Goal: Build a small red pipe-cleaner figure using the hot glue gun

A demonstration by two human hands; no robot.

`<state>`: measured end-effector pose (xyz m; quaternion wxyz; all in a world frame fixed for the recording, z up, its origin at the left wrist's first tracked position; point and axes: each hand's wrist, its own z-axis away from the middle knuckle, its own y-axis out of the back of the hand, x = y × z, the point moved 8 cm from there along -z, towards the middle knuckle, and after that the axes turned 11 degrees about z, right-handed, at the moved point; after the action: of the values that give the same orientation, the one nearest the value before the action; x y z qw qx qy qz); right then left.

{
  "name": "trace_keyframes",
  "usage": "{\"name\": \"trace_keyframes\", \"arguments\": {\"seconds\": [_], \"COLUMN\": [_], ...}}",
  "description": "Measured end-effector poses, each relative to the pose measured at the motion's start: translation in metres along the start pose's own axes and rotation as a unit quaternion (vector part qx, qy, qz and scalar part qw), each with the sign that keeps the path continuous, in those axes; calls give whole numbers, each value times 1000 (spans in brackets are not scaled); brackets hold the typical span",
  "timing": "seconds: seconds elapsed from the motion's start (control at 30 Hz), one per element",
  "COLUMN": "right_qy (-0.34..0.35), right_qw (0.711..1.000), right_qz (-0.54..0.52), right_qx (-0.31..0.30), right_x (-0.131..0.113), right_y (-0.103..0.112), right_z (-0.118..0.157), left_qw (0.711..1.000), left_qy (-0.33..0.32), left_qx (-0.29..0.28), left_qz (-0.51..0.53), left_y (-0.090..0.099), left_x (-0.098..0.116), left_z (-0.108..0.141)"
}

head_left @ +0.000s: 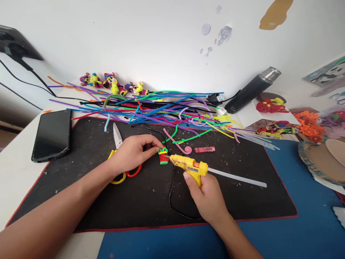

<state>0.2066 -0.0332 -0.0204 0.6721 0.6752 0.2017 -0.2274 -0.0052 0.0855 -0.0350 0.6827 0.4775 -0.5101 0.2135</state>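
My left hand [138, 151] pinches the top of a small red and green pipe-cleaner piece [163, 157] with yellow near its upper end. In my right hand [207, 194] is a yellow hot glue gun [188, 165], its nozzle at the right side of that piece; I cannot tell if they touch. A long clear glue stick [237, 177] sticks out of the gun's back. Under my left hand lie scissors [118, 136] with red and yellow handles, partly hidden. Beyond the gun are a coiled pink pipe cleaner [185, 148] and a pink lighter [205, 149].
Many coloured pipe cleaners [151, 108] pile along the back of the black mat [242, 201]. A phone [52, 135] lies at left. Several pipe-cleaner figures [114, 84] rest by the wall. A dark flask [250, 91] leans at back right. The gun's black cord [170, 196] loops over the mat.
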Motion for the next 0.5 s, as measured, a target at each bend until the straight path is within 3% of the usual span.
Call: {"name": "trace_keyframes", "arguments": {"seconds": [0.5], "right_qy": [5], "right_qw": [1000], "right_qz": [1], "right_qx": [5], "right_x": [-1], "right_y": [1], "right_z": [0], "left_qw": [1000], "left_qy": [-6], "left_qx": [-1], "left_qz": [3], "left_y": [0], "left_x": [0], "left_z": [-1]}}
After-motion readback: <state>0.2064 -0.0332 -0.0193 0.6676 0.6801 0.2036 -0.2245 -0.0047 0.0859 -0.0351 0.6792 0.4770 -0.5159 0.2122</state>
